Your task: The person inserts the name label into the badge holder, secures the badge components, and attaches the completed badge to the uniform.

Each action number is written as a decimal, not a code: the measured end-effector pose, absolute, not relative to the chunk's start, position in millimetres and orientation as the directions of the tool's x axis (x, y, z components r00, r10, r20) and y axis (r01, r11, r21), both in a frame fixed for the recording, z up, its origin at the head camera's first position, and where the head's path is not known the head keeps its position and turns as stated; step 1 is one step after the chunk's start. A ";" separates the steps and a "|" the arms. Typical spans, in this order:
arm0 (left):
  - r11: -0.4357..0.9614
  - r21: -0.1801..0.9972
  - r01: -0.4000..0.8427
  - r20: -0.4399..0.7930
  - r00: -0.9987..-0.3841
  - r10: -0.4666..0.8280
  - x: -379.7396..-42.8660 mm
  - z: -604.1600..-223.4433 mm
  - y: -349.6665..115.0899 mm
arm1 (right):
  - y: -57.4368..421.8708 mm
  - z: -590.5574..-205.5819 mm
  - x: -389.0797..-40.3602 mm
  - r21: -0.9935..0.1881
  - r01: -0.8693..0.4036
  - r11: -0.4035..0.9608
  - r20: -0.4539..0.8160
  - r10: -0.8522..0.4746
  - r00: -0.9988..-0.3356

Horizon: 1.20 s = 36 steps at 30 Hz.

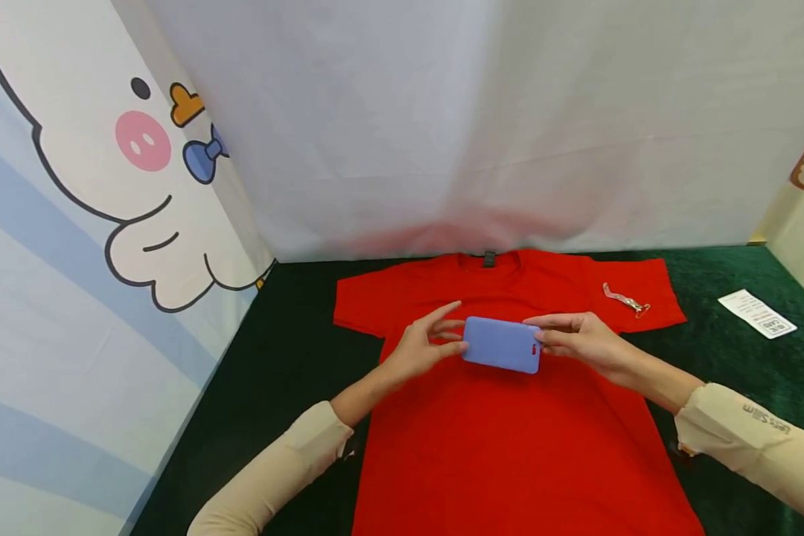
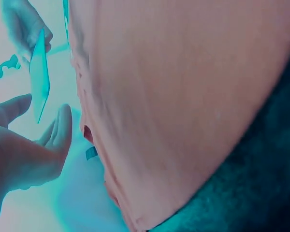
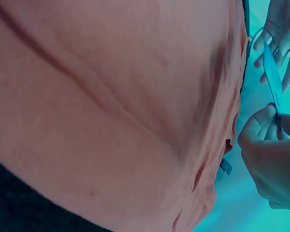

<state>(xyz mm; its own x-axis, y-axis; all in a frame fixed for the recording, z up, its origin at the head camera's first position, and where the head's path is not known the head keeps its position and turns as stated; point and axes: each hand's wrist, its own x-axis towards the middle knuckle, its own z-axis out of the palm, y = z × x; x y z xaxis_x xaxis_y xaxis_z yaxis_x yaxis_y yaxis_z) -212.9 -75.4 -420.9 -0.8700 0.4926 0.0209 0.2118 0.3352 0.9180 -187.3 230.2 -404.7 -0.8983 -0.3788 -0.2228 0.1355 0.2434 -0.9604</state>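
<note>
1. The case [image 1: 501,345], blue and flat, is a little right of and below the centre of the head view, in the air over the shirt [image 1: 516,447]
2. The right hand [image 1: 586,342] pinches the right end of the case between thumb and fingers, beside its small slot [image 1: 534,348]
3. The left hand [image 1: 418,348] is at the left end of the case, with its fingers spread and its thumb apart from them; whether the thumb touches the case, I cannot tell
4. In the left wrist view, the case is seen almost from its edge, in the upper left of the frame, and its lower tip points between the left thumb and fingers
5. In the right wrist view, the case stands at the right side of the frame, with the right hand below and the left hand above
6. The shirt is red and lies spread on the dark green cloth [image 1: 308,335], with a dark tag [image 1: 488,259] at its collar
7. A silvery strap [image 1: 624,299] lies on the shirt's sleeve, right of the centre of the head view
8. A white card [image 1: 757,313] with print lies on the cloth, near the right edge of the frame
9. A pale curtain [image 1: 375,112] hangs across the top of the frame, and a cartoon figure [image 1: 74,134] is in the upper left
</note>
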 end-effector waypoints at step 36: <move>0.121 0.981 -0.153 -0.194 -0.837 0.512 -207.2 -416.4 -59.5 | 225.1 -407.0 -181.7 -0.976 0.197 0.094 -0.217 -0.366 -0.905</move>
